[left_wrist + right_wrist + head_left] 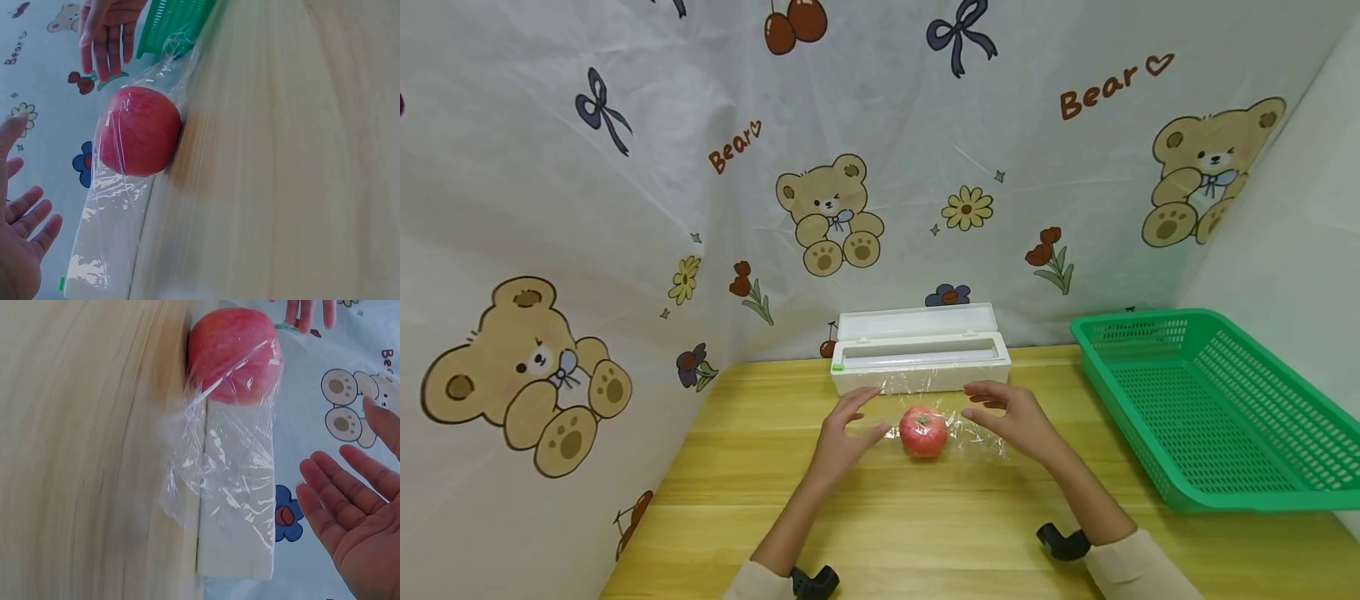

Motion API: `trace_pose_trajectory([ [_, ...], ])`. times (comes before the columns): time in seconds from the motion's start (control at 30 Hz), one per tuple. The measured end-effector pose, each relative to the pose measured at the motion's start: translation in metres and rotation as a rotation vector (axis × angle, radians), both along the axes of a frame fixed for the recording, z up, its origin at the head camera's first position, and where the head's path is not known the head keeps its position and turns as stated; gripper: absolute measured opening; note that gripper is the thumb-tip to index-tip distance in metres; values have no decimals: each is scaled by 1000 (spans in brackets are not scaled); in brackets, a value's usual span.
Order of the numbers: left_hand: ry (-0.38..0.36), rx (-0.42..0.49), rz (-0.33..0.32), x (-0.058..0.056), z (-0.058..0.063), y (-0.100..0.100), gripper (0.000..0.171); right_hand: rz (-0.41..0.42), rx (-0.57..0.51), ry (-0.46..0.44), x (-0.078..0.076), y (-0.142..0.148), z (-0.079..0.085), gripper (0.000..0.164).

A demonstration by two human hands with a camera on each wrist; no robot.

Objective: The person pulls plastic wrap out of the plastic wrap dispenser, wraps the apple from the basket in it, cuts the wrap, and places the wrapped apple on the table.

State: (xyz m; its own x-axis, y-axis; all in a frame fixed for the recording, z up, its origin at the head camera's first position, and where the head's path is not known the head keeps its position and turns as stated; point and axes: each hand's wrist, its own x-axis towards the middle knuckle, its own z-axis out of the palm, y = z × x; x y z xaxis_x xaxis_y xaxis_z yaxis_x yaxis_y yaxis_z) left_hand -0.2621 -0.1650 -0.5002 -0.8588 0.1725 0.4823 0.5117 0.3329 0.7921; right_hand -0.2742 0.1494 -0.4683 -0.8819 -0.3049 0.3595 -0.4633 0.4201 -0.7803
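Observation:
A red apple (923, 432) sits on the wooden table with clear plastic wrap (231, 465) draped about it, the crinkled film spreading out to both sides. My left hand (844, 433) hovers left of the apple, fingers spread and relaxed, holding nothing. On the apple's other side my right hand (1017, 419) is likewise raised, its palm turned inward and its fingers loosely extended. In the wrist views both palms are bare and apart from the apple (140, 131). Whether any fingertip touches the film is hard to tell in the head view.
Behind the apple stands a white cling-film dispenser box (922, 377) with its lid raised and a roll inside. A green plastic basket (1187, 492) occupies the right side of the table. A patterned cloth with bears (831, 221) hangs at the back and left.

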Motion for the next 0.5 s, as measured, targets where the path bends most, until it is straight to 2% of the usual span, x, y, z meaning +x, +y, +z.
trace_pose_trajectory([
  [0.13, 26, -27, -46, 0, 2, 7, 57, 24, 7, 3, 3, -7, 3, 45],
  [0.3, -1, -88, -86, 0, 3, 11, 58, 59, 39, -21, 3, -16, 2, 47],
  [0.5, -36, -174, -127, -5, -5, 15, 66, 115, 68, -38, 2, -25, -7, 49],
])
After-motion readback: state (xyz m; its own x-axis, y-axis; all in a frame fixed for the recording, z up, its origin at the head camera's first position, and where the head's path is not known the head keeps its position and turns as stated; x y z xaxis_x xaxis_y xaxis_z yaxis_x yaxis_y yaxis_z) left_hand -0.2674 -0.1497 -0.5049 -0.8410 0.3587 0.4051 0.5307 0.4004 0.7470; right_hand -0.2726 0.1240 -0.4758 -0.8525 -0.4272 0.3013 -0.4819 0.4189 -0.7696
